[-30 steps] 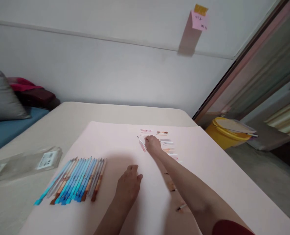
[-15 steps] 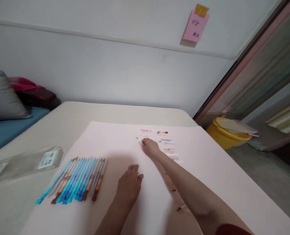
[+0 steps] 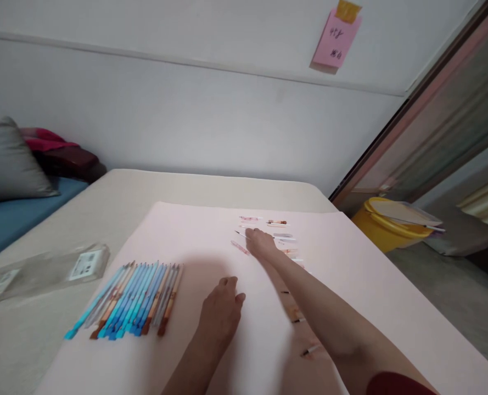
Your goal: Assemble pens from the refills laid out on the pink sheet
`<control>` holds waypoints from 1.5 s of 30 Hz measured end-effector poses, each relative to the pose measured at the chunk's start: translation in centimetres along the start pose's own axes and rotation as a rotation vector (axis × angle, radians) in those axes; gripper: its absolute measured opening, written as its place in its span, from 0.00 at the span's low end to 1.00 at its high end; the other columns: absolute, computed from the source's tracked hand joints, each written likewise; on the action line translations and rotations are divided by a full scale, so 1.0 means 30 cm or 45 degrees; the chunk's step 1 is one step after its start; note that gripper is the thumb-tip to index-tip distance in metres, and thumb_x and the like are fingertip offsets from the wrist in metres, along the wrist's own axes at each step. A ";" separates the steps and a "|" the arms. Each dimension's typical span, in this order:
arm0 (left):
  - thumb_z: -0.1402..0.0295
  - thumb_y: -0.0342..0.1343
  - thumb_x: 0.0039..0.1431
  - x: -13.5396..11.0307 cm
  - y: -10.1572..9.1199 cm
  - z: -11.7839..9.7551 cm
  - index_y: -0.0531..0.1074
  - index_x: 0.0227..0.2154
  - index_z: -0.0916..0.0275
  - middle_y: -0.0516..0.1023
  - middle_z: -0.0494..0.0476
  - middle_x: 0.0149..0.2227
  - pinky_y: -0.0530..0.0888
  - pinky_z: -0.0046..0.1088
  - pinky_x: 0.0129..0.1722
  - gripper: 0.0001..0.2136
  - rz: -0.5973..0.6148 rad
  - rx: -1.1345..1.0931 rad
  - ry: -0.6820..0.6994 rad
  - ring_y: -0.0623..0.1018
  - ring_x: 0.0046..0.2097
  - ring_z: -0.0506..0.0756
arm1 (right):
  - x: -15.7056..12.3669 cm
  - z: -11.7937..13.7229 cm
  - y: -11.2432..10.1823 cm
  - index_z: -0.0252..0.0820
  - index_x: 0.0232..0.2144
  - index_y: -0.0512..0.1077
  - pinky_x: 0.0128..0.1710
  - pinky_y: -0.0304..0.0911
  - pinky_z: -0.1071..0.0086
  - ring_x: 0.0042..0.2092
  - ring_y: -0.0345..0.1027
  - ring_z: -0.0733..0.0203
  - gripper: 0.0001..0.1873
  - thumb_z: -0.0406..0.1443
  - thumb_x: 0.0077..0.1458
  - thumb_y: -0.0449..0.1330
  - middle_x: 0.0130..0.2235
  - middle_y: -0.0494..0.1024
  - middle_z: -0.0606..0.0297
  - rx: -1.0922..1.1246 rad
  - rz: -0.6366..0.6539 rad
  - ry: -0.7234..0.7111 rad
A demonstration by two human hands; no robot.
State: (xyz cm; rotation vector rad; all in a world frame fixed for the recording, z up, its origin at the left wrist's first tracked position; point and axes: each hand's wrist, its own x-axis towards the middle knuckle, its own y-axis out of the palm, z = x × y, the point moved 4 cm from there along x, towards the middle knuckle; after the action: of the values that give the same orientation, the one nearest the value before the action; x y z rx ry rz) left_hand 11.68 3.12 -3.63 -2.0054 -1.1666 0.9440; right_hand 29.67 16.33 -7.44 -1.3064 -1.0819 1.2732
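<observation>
A pale pink sheet (image 3: 186, 236) covers the table. My right hand (image 3: 261, 243) reaches far across it, its fingers curled among several small thin brushes or pens (image 3: 280, 222) laid in a column. A pink one (image 3: 241, 247) lies just left of the hand. Whether the fingers hold anything is hidden. My left hand (image 3: 221, 312) rests flat on the sheet near me, fingers loosely together and holding nothing. A tight row of several blue and brown pencils (image 3: 130, 299) lies to its left.
A clear plastic case (image 3: 41, 270) with a white label lies on the beige table at the left. Beyond it are a grey cushion (image 3: 9, 159) and blue bedding. A yellow bucket (image 3: 386, 222) stands on the floor at the right. A pink note (image 3: 336, 38) hangs on the wall.
My right hand has shifted slightly among the small pens, and a pink one now lies free to its left. My left hand has stayed put. The camera has tilted slightly.
</observation>
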 end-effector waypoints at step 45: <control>0.65 0.42 0.61 -0.013 -0.017 -0.011 0.64 0.50 0.60 0.70 0.59 0.50 0.66 0.28 0.45 0.16 0.016 0.026 0.008 0.73 0.47 0.55 | 0.024 -0.019 -0.013 0.44 0.48 0.63 0.36 0.60 0.67 0.43 0.69 0.55 0.17 0.31 0.56 0.48 0.50 0.65 0.54 0.013 -0.001 -0.031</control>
State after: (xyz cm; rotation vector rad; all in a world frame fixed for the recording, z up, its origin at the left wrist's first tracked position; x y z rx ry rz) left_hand 11.59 2.93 -2.93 -2.0000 -1.1374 0.9514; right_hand 30.28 17.07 -7.15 -1.2856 -1.0913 1.2952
